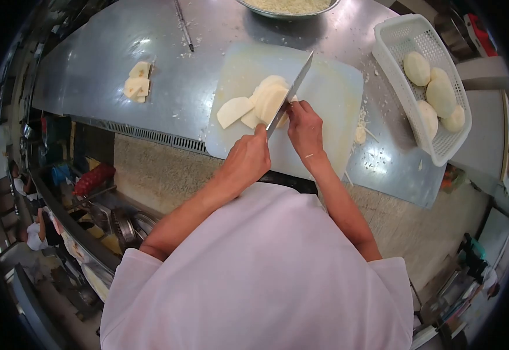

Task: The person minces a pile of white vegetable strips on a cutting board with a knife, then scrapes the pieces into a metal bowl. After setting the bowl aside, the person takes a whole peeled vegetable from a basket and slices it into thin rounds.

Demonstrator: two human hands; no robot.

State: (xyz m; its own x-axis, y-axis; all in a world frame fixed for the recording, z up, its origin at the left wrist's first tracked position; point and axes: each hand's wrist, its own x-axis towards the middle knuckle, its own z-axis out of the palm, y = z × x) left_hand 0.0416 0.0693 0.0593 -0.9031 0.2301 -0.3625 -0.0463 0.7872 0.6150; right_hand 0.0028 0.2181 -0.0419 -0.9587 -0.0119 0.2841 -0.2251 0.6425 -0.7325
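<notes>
A large knife [292, 92] slants over the cutting board [330, 79], its tip pointing away from me. My left hand [247, 156] is closed round the knife's near end. Beside the blade, on its right, my right hand [306, 129] has its fingers bent together; what they press on is mostly hidden behind the fingers and the blade. Pale slices [268, 99] lie overlapped against the blade's left side, and one flat slice [234, 111] rests further left on the board.
A white perforated basket [391, 76] with several peeled pale vegetables [440, 96] stands at the right. A metal bowl [289, 13] of shreds is at the back. Cut pieces [138, 83] and a thin rod [183, 24] lie left on the metal table [97, 70]. People are at far left.
</notes>
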